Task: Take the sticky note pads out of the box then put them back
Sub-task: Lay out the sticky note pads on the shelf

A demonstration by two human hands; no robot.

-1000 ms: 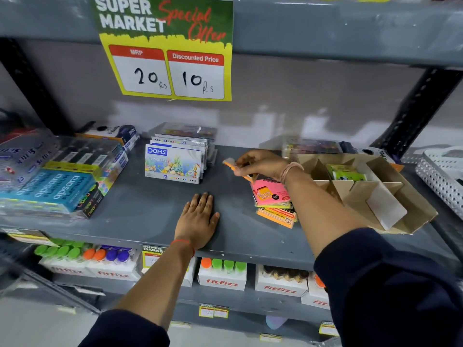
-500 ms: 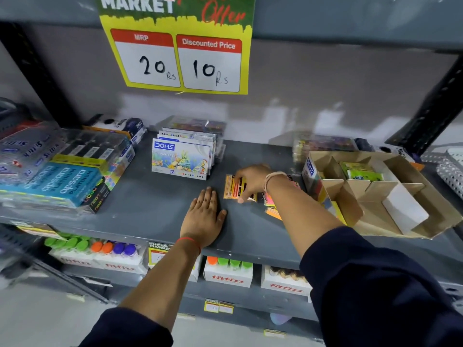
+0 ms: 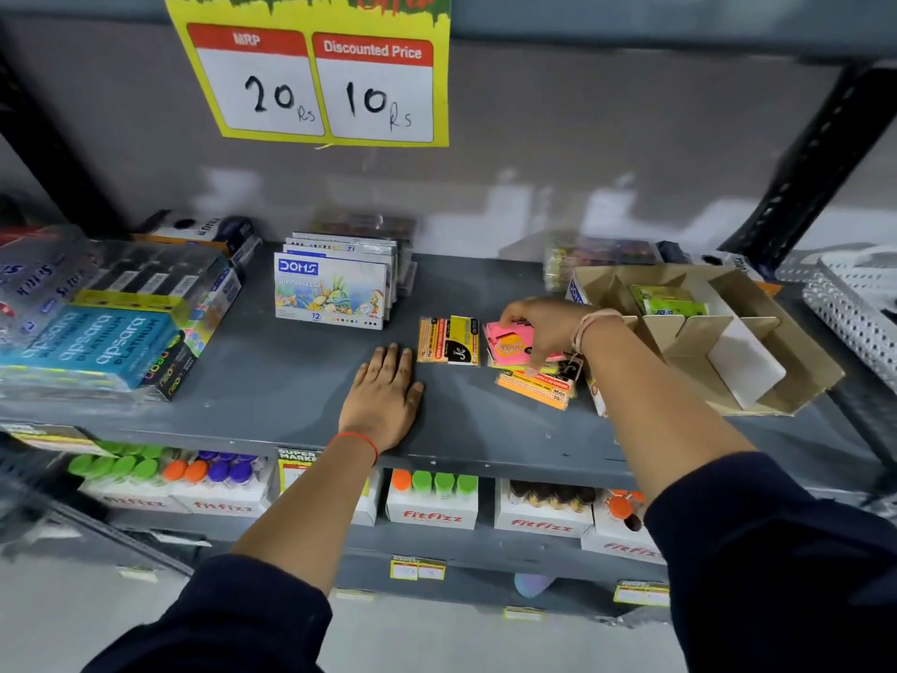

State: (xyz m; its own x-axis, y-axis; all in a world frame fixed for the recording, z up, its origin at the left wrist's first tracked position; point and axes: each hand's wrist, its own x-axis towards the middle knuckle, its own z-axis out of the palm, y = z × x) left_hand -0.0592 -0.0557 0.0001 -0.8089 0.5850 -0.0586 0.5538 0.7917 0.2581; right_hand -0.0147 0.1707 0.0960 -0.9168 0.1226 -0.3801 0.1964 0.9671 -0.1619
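Hands: my left hand (image 3: 386,400) lies flat and open on the grey metal shelf (image 3: 272,381), holding nothing; my right hand (image 3: 543,327) curls over the pink sticky pad stack (image 3: 507,344), fingers closing on it.
Change: an orange-and-yellow wrapped pad (image 3: 449,341), in my right hand a moment ago, now lies left of that stack; more unpacking follows.
Box: the brown divided cardboard box (image 3: 776,342), right of the stack, keeps one green pad (image 3: 667,299).
Room: shop shelving with a yellow price sign (image 3: 315,85) overhead.

We see even, fairly bright light; pale glare smears the back wall (image 3: 534,196). Edges bend and blur from the wide lens, the left packs (image 3: 97,323) softest, and shadows stay faint.
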